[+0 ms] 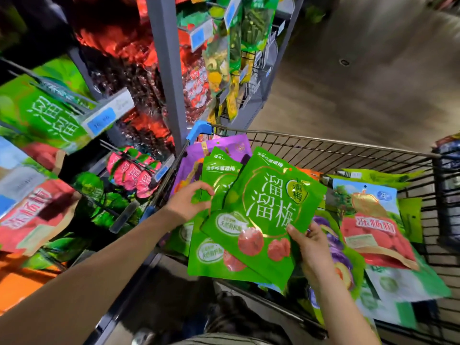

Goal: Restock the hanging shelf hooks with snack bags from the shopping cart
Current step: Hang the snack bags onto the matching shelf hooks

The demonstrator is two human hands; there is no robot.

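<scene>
- my left hand (pixel 185 202) – pinching the left edge of the green plum snack bags (pixel 258 215)
- my right hand (pixel 312 247) – gripping their lower right corner
- bags fanned above the shopping cart (pixel 348 155)

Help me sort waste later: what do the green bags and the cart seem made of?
The green bags are probably glossy printed plastic film; they shine and flex. The cart looks like grey metal wire, by its thin grid of rods; its blue corner looks like plastic.
</scene>
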